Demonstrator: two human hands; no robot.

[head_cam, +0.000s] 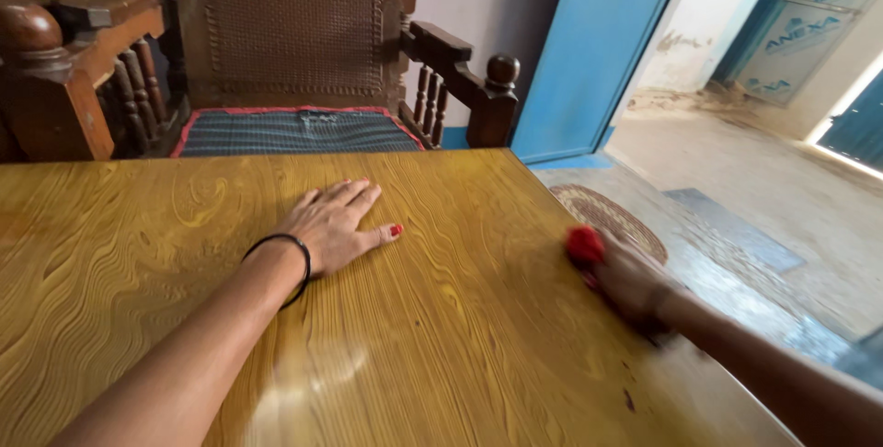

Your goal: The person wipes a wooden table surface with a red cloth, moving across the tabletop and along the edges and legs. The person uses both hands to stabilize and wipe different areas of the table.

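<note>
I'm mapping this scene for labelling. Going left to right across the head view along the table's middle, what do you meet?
Bare yellow wood-grain table top → thin black bangle on the left wrist → left hand lying flat → small red cloth → blurred right hand at the table's right edge.

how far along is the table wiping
Hard to call done: the wooden table shines near the front edge, but nothing marks wiped from unwiped areas. In hand: the right hand, motion-blurred, holds a red cloth at the right edge; the left hand rests flat. How much surface remains cannot be told.
</note>
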